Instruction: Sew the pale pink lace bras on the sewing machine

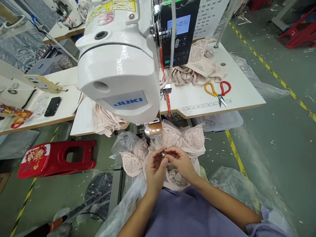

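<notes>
left hand (155, 166): fingertips pinch a small metal bobbin (163, 155), held over the lap, below the JUKI sewing machine (118, 62)
bobbin handling: judged light, hard, smooth, slippery; best pinched at its rim
bobbin look: tiny, shiny, silvery
right hand (182, 162): fingertips closed on the same bobbin
lace bra cups (184, 136): pale pink, soft, heaped behind the hands

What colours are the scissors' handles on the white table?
One handle is yellow, the other red, on the scissors. The head view shows them best.

Both hands (168, 161) pinch a small metal piece (163, 155) — over lace cups (172, 136).
</notes>
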The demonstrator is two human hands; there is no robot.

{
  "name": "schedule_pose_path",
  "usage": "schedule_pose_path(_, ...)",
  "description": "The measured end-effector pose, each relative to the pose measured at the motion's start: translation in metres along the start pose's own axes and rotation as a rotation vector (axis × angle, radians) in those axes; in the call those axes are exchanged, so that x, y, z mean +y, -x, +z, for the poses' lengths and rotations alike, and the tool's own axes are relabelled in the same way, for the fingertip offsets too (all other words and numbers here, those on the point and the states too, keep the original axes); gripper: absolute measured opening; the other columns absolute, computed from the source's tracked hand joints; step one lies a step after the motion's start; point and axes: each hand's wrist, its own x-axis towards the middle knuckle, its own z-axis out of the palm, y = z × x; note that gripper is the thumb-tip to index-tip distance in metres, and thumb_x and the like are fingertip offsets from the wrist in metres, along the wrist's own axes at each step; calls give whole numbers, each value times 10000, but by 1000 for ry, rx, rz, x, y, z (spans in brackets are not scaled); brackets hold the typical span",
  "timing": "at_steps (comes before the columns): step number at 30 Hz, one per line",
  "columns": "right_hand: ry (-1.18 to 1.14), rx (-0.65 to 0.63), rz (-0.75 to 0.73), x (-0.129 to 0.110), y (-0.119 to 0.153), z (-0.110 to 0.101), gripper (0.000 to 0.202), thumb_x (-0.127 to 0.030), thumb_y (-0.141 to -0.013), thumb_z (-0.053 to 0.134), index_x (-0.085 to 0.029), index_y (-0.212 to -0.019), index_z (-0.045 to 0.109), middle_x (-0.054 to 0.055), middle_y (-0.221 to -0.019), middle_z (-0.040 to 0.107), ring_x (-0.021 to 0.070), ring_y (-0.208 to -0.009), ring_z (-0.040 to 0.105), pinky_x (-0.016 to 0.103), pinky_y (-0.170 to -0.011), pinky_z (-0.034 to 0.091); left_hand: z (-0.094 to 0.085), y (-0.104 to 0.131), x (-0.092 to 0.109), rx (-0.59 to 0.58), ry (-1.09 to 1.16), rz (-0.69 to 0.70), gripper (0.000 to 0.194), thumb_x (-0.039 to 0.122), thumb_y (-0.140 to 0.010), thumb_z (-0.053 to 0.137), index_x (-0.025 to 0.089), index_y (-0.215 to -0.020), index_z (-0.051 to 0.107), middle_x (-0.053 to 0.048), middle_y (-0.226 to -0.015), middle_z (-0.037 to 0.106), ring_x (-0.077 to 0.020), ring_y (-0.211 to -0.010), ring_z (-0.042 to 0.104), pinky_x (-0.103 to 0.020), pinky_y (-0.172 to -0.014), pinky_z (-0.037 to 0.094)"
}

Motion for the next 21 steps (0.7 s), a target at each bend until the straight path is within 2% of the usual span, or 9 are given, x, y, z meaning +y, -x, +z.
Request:
schedule_pose_path(2, 83, 36, -69, 1, 1, 0, 223, -457, -772, 742, -265, -885, 732, 35, -854, 705, 200, -757, 655, 340, -695, 546, 0, 3, -2, 56, -46, -1, 286, 389, -824, 706, 226, -1057, 674, -94, -1178, 716, -232, -1116, 670, -359, -973, 539)
schedule_pose_path(4, 260, 43, -227, -1, 1, -3, 177, -428, -845, 688, -259, -862, 737, 43, -832, 715, 207, -752, 659, 348, -689, 535, 0, 4, -2, 82, -102, -15, 296, 397, -843, 675, 227, -1084, 692, -84, -1161, 727, -225, -1080, 683, -344, -934, 555)
schedule_pose_path(8, 729, -70, -620, -11, -5, -17, 253, -355, -978, 528, -233, -816, 679, 62, -786, 721, 214, -749, 658, 351, -706, 512, -5, -2, 2, 76, -251, -53, 326, 396, -854, 641, 222, -1123, 696, -73, -1100, 741, -210, -994, 697, -329, -879, 559)
schedule_pose_path(10, 902, -112, -760, -17, -10, -24, 291, -327, -1013, 455, -214, -829, 650, 76, -781, 715, 208, -729, 645, 332, -678, 495, -8, -6, 4, 57, -325, -56, 339, 399, -835, 651, 208, -1112, 693, -70, -1036, 744, -202, -931, 696, -323, -848, 554)
schedule_pose_path(14, 1087, -151, -857, -31, -24, -32, 322, -304, -1037, 384, -200, -841, 617, 80, -779, 691, 198, -734, 616, 308, -679, 456, -8, -12, 8, -42, -248, -83, 358, 375, -794, 695, 198, -1091, 603, -40, -858, 732, -152, -737, 661, -254, -662, 529)
schedule_pose_path(17, 1122, -261, -788, -37, -39, -32, 326, -315, -1028, 373, -196, -834, 608, 95, -811, 667, 216, -795, 591, 327, -733, 437, -7, -13, 13, -156, -138, -124, 298, 381, -780, 727, 197, -937, 554, -24, -781, 715, -106, -603, 596, -209, -565, 480)
schedule_pose_path(18, 1063, -318, -668, -37, -44, -32, 298, -307, -1011, 409, -193, -818, 605, 97, -825, 655, 222, -828, 580, 337, -768, 432, -8, -14, 15, -192, -120, -133, 296, 398, -781, 733, 192, -890, 550, -24, -772, 711, -94, -578, 578, -207, -560, 475)
schedule_pose_path(21, 688, -436, -109, -29, -62, -38, 211, -229, -865, 642, -186, -671, 575, 48, -724, 597, 212, -814, 555, 350, -823, 433, -15, -17, 21, -266, -50, -172, 327, 450, -790, 736, 173, -870, 582, -33, -781, 708, -82, -563, 560, -215, -576, 481)
